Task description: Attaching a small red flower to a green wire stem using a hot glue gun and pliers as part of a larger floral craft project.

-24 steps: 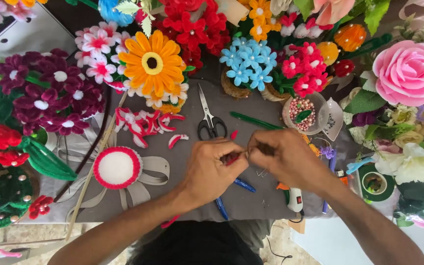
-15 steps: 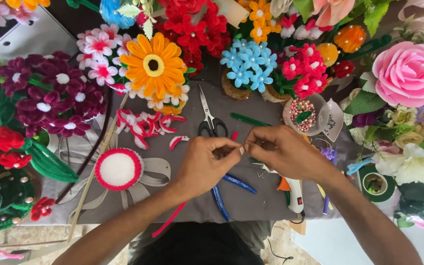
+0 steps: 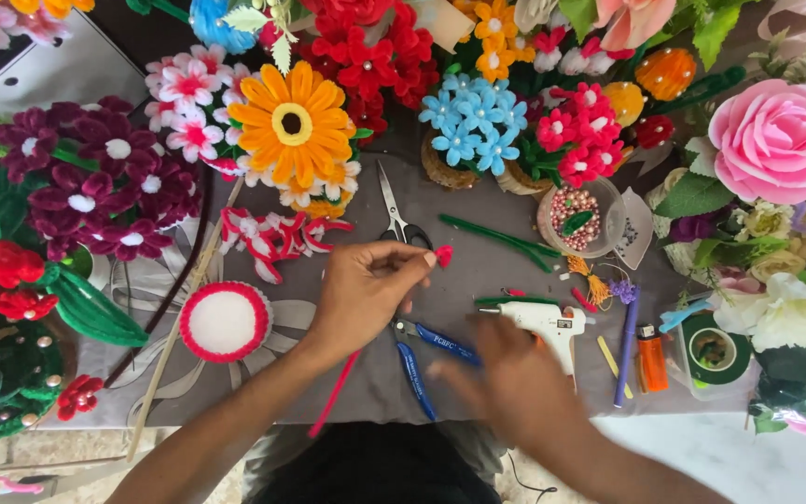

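Note:
My left hand [image 3: 366, 287] pinches a red pipe cleaner [image 3: 336, 396] near its upper end; the bent tip sticks out by my fingertips and the long tail hangs down toward me. My right hand [image 3: 515, 373] is blurred, fingers spread, holding nothing, low over the grey mat [image 3: 487, 271] just below the white glue gun [image 3: 538, 322] and right of the blue-handled pliers [image 3: 426, 355]. Scissors [image 3: 396, 219] lie beyond my left hand.
Pipe-cleaner flowers ring the mat: an orange sunflower [image 3: 291, 121], purple blooms [image 3: 76, 187], blue ones [image 3: 473, 117], a pink rose [image 3: 776, 140]. A red-rimmed white disc [image 3: 224, 322], a bead cup [image 3: 576, 215], an orange lighter [image 3: 650, 359], a purple pen [image 3: 627, 341] and green tape [image 3: 711, 350] also lie here.
My hands were together working the red pipe cleaner. My right hand has let go and dropped down and right toward the glue gun; my left hand keeps the pipe cleaner.

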